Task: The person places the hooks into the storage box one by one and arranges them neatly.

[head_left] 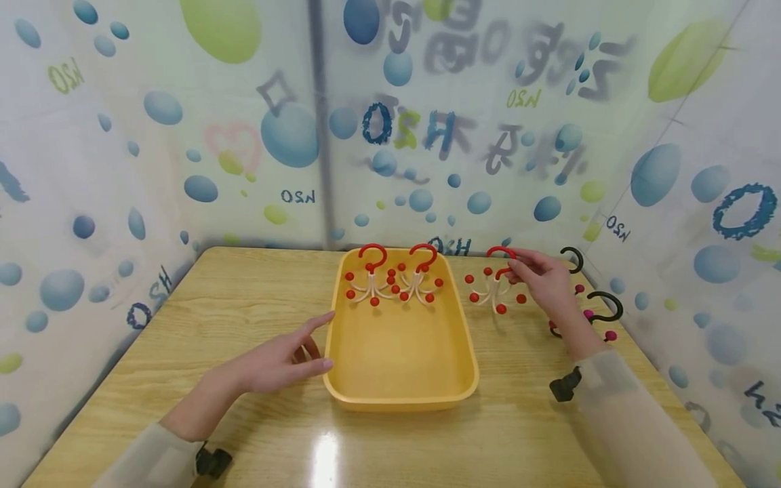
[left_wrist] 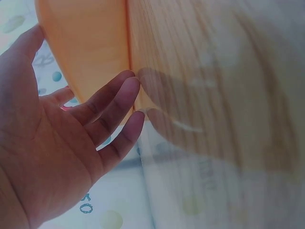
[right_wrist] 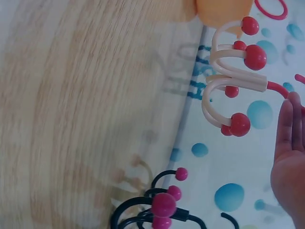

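Observation:
The right hand (head_left: 545, 281) pinches the red hook of a white hanger with red balls (head_left: 495, 290), held upright to the right of the yellow tray (head_left: 399, 396). In the right wrist view this white hanger (right_wrist: 243, 80) hangs off the fingertips of the right hand (right_wrist: 290, 152). Two similar red-hooked hangers (head_left: 371, 288) (head_left: 417, 285) stand side by side at the tray's far end. With fingers spread, the left hand (head_left: 277, 359) touches the tray's left wall; in the left wrist view, the left hand (left_wrist: 62, 138) is beside the orange-looking tray wall (left_wrist: 86, 43).
Black hangers with magenta balls (head_left: 588, 315) stand on the table's right side, partly behind the right forearm; the right wrist view also shows one black hanger (right_wrist: 164, 205). Patterned curtains (head_left: 244, 135) surround the wooden table (head_left: 262, 291) at the back and both sides.

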Tool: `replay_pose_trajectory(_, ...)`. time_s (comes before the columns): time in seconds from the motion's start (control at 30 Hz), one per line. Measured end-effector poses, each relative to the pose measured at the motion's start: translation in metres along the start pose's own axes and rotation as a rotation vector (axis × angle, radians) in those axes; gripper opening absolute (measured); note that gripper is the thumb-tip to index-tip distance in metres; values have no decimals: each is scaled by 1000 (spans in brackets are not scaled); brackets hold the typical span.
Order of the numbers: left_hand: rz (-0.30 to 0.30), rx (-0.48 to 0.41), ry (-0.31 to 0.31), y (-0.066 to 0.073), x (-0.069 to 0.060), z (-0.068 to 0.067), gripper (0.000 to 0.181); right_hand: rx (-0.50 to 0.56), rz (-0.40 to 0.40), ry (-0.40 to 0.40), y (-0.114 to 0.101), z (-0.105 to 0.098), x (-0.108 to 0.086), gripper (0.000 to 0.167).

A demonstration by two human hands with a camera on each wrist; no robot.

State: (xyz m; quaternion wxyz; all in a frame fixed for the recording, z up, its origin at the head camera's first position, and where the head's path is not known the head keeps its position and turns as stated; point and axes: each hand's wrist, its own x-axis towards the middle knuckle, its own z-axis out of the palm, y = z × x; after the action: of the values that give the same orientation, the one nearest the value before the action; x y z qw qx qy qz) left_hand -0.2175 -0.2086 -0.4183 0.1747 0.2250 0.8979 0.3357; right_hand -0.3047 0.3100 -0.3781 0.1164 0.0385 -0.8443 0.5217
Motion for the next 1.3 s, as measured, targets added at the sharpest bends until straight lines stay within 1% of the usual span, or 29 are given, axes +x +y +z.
replay_pose_trajectory(0.23, 11, 1, 4, 0, -1, 0, 88, 50, -59, -32, -22, -3, -21, 46)
replay_pose_trajectory(0.4, 21, 8, 7, -2, 0, 0, 88, 78, -95, -59, -38, 0, -34, 44)
replay_pose_trajectory(0.63, 9, 0, 1, -2, 0, 0, 88, 91, -103, -113, -62, 10, -48, 38)
replay_pose_trajectory(0.7, 2, -5, -3, -1, 0, 1, 88, 82, -116, -125, -67, 15, -50, 36)
replay_pose_trajectory(0.87, -9, -1, 0, -1, 0, 1, 89, 17, -132, -160, -80, 29, -52, 33)
replay_pose_trajectory(0.97, -15, 3, 3, -1, 0, 1, 89, 14, -140, -200, -86, 41, -51, 30)
replay_pose_trajectory(1.07, -17, 2, 4, -1, -1, 1, 89, 38, -152, -256, -92, 53, -48, 27)
replay_pose_trajectory(1.2, -22, -3, 3, 0, -1, 1, 90, 23, -132, -334, -102, 71, -45, 26)
replay_pose_trajectory(1.3, -23, -1, 7, 0, 0, 2, 90, 7, -95, -383, -110, 83, -43, 25)
